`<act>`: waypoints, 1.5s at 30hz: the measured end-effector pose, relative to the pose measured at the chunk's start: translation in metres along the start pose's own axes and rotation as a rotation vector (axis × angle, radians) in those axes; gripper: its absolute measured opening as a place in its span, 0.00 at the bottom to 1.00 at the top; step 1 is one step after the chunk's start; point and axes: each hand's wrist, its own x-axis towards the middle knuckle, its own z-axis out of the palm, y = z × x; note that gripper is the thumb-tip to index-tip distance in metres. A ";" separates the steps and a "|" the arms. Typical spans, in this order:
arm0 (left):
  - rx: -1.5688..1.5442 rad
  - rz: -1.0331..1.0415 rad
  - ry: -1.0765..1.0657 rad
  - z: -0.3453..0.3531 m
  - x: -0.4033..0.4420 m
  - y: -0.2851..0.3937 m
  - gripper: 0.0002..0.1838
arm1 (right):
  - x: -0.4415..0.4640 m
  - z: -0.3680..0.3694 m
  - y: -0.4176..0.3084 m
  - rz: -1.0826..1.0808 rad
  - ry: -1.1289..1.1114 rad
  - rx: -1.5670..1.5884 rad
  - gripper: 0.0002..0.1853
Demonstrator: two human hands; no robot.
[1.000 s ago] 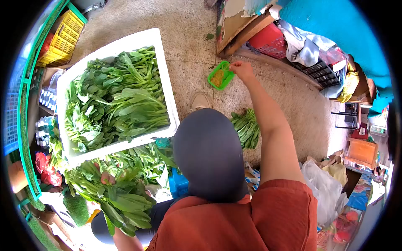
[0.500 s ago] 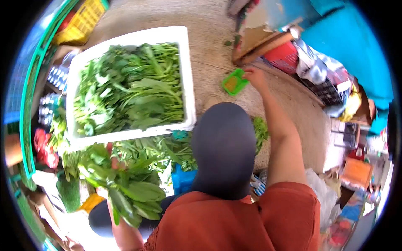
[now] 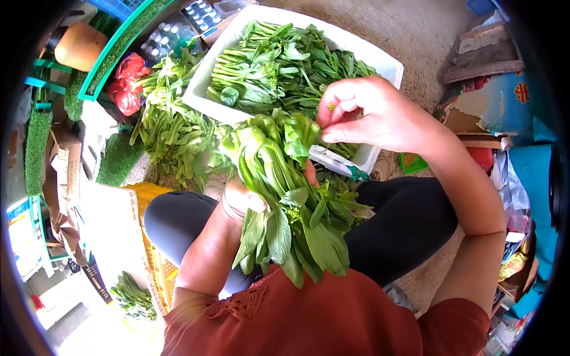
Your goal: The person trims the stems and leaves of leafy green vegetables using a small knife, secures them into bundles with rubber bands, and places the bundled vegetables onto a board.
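Green bunch [image 3: 267, 160]: 1, ctr of frame, clamped in L hand [image 3: 240, 199], stems up-frame, leaves hanging twd btm.
R hand [image 3: 371, 115]: fingertips curled in, close by stem ends; can't tell if gripping anything.
Hands: 2, apart, bunch betw.
Slip risk: outer stems cd slide out if L grip eases; they look loosely packed.
Bruise risk: stems may crush if L squeeze is too hard.
Tear risk: R fingers cd snag a leaf stuck out at top.
Count: 1 white foam box [image 3: 205, 107], upper ctr, w/ greens; 1 green tray [image 3: 420, 166], right of ctr; 1 small bunch [image 3: 132, 296], lower left; bottles [image 3: 163, 41], upper left, too jumbled to count.
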 end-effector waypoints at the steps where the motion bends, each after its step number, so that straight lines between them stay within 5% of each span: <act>1: 0.033 -0.004 0.056 0.010 -0.003 0.003 0.50 | 0.005 0.005 -0.002 0.003 -0.019 0.024 0.06; 5: 0.096 -0.041 0.079 0.010 -0.013 0.008 0.52 | 0.008 0.017 0.003 0.015 0.004 0.032 0.06; 8: 0.083 -0.025 0.030 0.008 -0.023 0.006 0.53 | 0.006 0.024 0.007 0.114 0.085 -0.289 0.09; 11: 0.001 -0.041 -0.236 -0.008 -0.029 -0.001 0.48 | 0.017 0.015 0.037 0.282 0.130 -0.432 0.12; 14: 0.181 -0.217 -0.247 -0.009 -0.040 0.009 0.46 | 0.015 -0.030 0.086 0.147 0.080 -0.587 0.12; 15: 0.291 -0.322 -0.211 -0.008 -0.042 0.014 0.47 | 0.011 -0.040 0.082 0.266 -0.024 -0.347 0.10; 17: 0.352 -0.314 -0.156 -0.003 -0.039 0.014 0.53 | 0.001 -0.044 0.091 0.053 -0.292 0.217 0.13; 18: 0.383 -0.311 -0.129 0.000 -0.037 0.013 0.56 | 0.001 -0.039 0.091 0.061 -0.301 0.229 0.13; 20: 0.704 -0.262 -0.227 -0.006 -0.032 0.001 0.60 | 0.003 -0.019 0.080 0.034 -0.271 0.803 0.19; 22: 0.844 -0.354 -0.236 0.000 -0.024 -0.003 0.52 | 0.008 0.001 0.064 0.078 -0.242 0.861 0.26; 25: 0.839 -0.412 -0.163 -0.011 -0.022 -0.027 0.45 | 0.015 0.028 0.025 0.221 -0.355 0.369 0.29; 27: 0.794 -0.522 -0.169 -0.015 -0.019 -0.032 0.45 | 0.010 0.055 0.004 -0.063 -0.455 -0.186 0.33; 29: 1.009 -0.356 -0.223 -0.015 -0.011 -0.027 0.38 | -0.008 0.064 -0.020 -0.205 -0.584 -0.438 0.31; 31: 0.706 -0.504 -0.093 -0.017 -0.015 -0.017 0.38 | -0.022 0.061 -0.029 -0.201 -0.663 -0.476 0.26; 33: 0.564 -0.425 -0.079 -0.021 -0.019 -0.016 0.40 | -0.027 0.052 -0.042 -0.186 -0.772 -0.613 0.20; 39: 0.325 -0.457 -0.084 -0.022 -0.031 0.001 0.53 | -0.029 0.048 0.013 -0.068 -0.497 -0.662 0.14; 43: 0.277 -0.210 0.153 -0.031 -0.034 0.002 0.41 | -0.011 0.035 0.027 0.175 -0.600 -0.449 0.12; 45: 0.362 -0.064 0.208 -0.044 -0.028 0.007 0.37 | -0.014 0.034 0.030 0.008 -0.263 -0.484 0.07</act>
